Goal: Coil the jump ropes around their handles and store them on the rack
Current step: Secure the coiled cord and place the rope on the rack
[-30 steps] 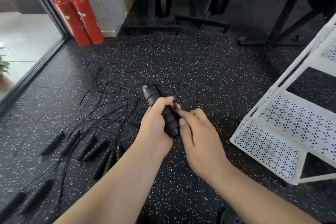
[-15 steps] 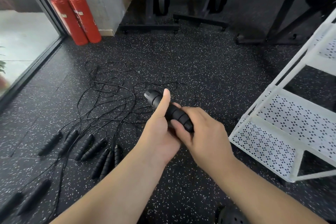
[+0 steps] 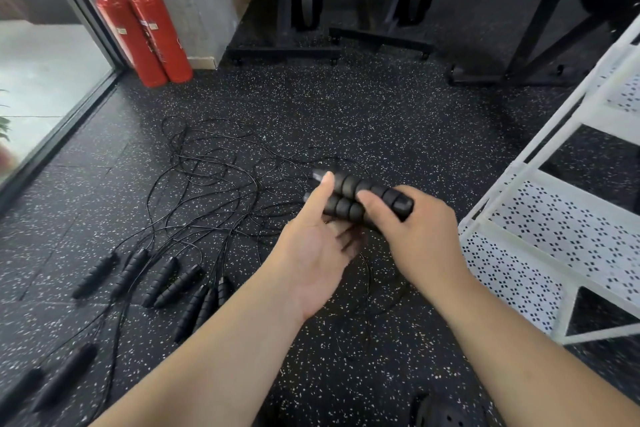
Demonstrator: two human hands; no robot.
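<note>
Our right hand grips the paired handles above the floor, near the white rack. Our left hand lies flat beneath them, palm up, thumb touching. Other ropes sprawl floor-left.

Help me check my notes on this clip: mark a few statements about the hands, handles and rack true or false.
1. The right hand grips two black handles side by side. True.
2. The left hand is clenched in a fist. False: its palm is open, thumb extended.
3. The white rack stands on the person's left. False: it stands on the right.
4. On the floor to the left lie other handles. True.
</note>
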